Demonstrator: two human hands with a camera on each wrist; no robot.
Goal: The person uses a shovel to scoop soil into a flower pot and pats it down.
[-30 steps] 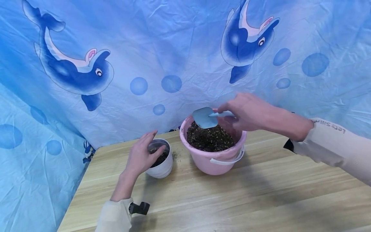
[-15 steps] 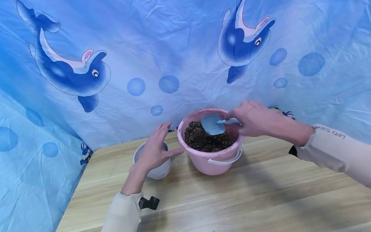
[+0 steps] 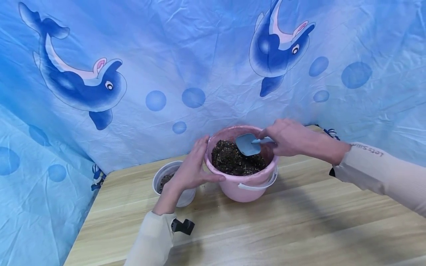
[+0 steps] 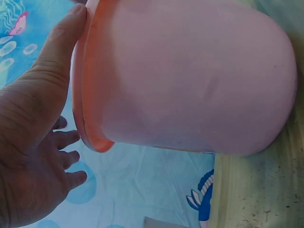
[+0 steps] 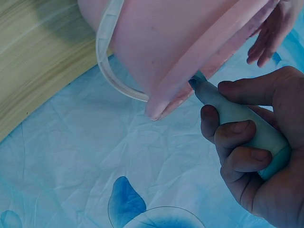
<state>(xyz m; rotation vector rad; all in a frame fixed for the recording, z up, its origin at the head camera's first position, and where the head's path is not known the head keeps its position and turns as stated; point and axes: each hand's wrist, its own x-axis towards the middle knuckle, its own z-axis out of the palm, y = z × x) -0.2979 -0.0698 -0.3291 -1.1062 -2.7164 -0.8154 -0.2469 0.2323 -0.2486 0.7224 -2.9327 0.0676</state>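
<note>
A blue hand trowel (image 3: pixel 248 145) is gripped by my right hand (image 3: pixel 293 138), its fingers wrapped round the handle (image 5: pixel 247 121) in the right wrist view. The trowel's blade is inside the pink bucket (image 3: pixel 244 188), over or against the dark soil (image 3: pixel 229 160); which of the two I cannot tell. My left hand (image 3: pixel 193 168) rests at the bucket's left rim, thumb along the near side and fingers spread toward the far side. In the left wrist view the thumb (image 4: pixel 61 42) touches the rim and the other fingers are loosely extended.
Left of the bucket, partly behind my left forearm, stands a white pot (image 3: pixel 159 177) with some soil in it. Both stand on a wooden table (image 3: pixel 266 232). A blue dolphin-print cloth (image 3: pixel 206 55) hangs behind. The bucket's white handle (image 3: pixel 257 186) hangs down in front.
My left hand has moved right from the white pot to the bucket's rim. My right hand has lowered the trowel, shifting it slightly right within the bucket.
</note>
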